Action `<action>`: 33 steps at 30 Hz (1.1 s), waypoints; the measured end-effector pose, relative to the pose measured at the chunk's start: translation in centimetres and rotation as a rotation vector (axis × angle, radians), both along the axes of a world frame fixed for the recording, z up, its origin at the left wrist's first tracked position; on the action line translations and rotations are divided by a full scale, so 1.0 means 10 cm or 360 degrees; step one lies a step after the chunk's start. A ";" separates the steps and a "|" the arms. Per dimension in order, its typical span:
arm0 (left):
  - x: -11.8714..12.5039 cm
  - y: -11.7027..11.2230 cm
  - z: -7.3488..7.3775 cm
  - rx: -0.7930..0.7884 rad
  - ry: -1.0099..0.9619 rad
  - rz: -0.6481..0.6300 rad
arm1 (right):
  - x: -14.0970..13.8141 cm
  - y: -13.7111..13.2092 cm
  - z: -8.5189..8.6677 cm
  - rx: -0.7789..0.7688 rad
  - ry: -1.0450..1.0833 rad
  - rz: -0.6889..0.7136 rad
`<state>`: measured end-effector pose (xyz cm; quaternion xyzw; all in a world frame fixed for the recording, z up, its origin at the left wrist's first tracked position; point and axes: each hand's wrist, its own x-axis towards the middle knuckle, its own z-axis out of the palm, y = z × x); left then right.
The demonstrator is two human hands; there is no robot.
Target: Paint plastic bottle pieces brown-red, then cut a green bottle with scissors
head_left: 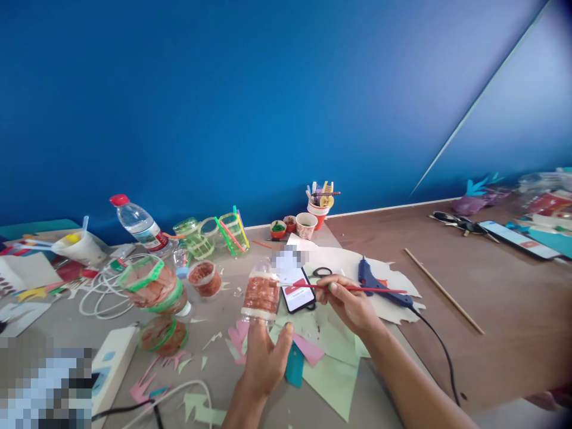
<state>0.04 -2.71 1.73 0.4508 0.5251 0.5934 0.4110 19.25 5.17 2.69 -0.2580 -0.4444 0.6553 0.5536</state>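
Observation:
My left hand (267, 356) holds up a cut plastic bottle piece (261, 296) coated in brown paint with pale bands near both ends. The fingers go up inside it and are partly hidden; the thumb stands apart. A red-handled paintbrush (344, 288) is pinched in my right hand (346, 301), its bristles against the painted side. Behind the bottle piece lies a phone (300, 298) with a lit screen. Left of it stands a tub of brown paint (204, 279). Farther left are brown-painted bottle pieces with green rims (154, 283).
A blue glue gun (383, 285) with a black cord rests on white paper (339, 260) at right. Paper scraps (333, 381) cover the front. A water bottle (142, 223), clear containers with straws (235, 232) and paint cups (306, 225) line the wall. A wooden stick (442, 290) lies right.

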 end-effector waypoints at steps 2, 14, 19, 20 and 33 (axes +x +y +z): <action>-0.01 0.00 0.01 -0.0006 0.0089 -0.0017 | 0.00 0.00 0.00 -0.0017 -0.0004 -0.0003; -0.04 0.01 -0.06 0.0015 0.0515 -0.0039 | -0.01 0.01 0.00 -0.0095 -0.0024 -0.0109; -0.04 0.02 -0.06 0.0056 0.0567 -0.0036 | 0.00 0.01 -0.01 -0.0008 -0.0035 -0.0050; -0.03 0.02 -0.05 0.0073 0.0577 -0.0029 | 0.00 0.01 -0.01 0.0010 -0.0055 -0.0038; -0.04 0.08 -0.07 0.0428 0.1330 0.0136 | -0.04 -0.05 0.01 0.0077 0.0000 0.0057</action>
